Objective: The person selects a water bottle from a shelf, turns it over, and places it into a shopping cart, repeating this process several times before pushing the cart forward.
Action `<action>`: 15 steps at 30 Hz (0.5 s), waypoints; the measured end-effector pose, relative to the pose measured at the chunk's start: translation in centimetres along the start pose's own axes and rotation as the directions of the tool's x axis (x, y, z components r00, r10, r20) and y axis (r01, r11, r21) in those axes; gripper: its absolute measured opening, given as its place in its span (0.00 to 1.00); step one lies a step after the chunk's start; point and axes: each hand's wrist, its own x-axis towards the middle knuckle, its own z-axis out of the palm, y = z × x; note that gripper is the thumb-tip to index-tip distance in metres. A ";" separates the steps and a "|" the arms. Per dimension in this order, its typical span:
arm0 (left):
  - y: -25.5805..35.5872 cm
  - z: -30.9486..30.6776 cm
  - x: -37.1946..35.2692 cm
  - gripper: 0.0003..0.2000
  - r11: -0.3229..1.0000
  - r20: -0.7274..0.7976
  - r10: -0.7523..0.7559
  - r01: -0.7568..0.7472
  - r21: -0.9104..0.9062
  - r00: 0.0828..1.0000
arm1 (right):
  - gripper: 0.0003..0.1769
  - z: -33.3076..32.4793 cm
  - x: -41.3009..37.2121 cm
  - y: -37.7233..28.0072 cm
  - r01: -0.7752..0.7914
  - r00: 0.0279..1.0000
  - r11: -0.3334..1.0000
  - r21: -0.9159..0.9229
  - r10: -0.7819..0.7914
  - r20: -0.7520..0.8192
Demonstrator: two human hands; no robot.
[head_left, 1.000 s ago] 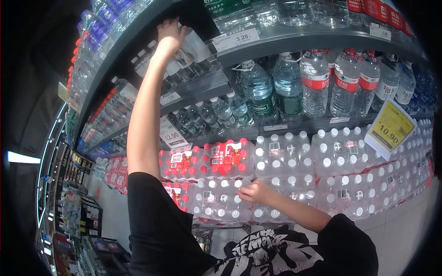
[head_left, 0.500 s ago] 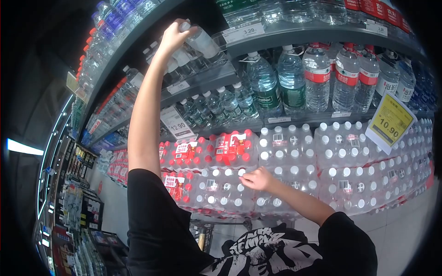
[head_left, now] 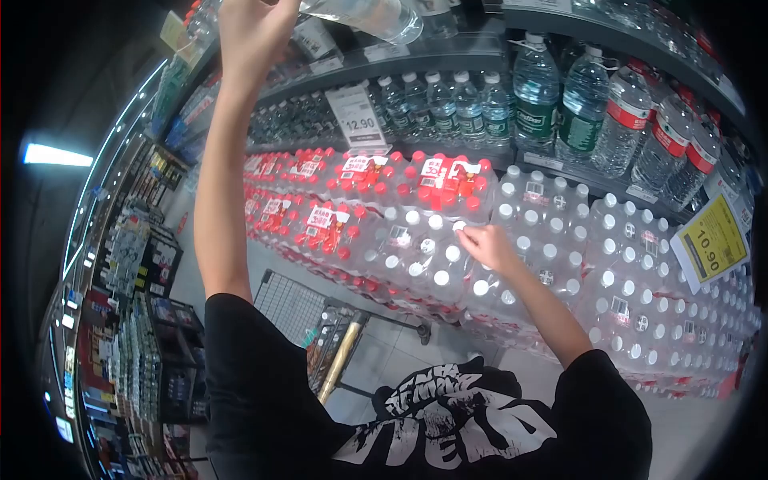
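At the top edge of the view, my left hand (head_left: pixel 258 36) is closed round a clear water bottle (head_left: pixel 372 18). The bottle is tilted, its base pointing right, and its neck end is hidden by the hand or out of frame. Lower down, my right hand (head_left: pixel 490 246) has its fingers curled together over wrapped packs of white-capped bottles (head_left: pixel 532 216). Its fingertips are at a white cap (head_left: pixel 458 226); whether they grip anything is hidden. Packs with red caps and red labels (head_left: pixel 448 180) lie just beyond it.
Small bottles (head_left: pixel 440 104) and large green-label bottles (head_left: pixel 534 92) line the shelf. Price signs (head_left: pixel 358 120) stick out, including a yellow one (head_left: pixel 712 244). Below my left arm stands a shopping cart (head_left: pixel 292 300) with a gold-coloured handle bar. Stacked goods (head_left: pixel 132 360) stand at far left.
My left hand has drawn the bottle off the upper shelf toward me, up and left in view. The view has shifted, showing more of the cart. My right hand stays by the white caps.
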 end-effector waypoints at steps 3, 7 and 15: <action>5.2 -8.0 -6.1 0.15 0.978 0.017 -0.005 0.001 0.210 1.000 | 0.11 0.9 -0.3 0.9 -0.059 0.997 0.996 -0.067 0.062 0.046; 15.3 -16.5 -17.6 0.18 0.905 0.226 -0.403 0.350 0.241 0.887 | 0.07 0.9 0.1 0.0 -0.168 0.985 0.979 0.116 0.170 -0.006; 36.2 -25.3 -34.0 0.18 0.283 0.037 -0.944 0.746 0.603 0.328 | 0.14 2.6 0.0 -2.1 0.032 0.993 0.999 -0.011 -0.033 -0.115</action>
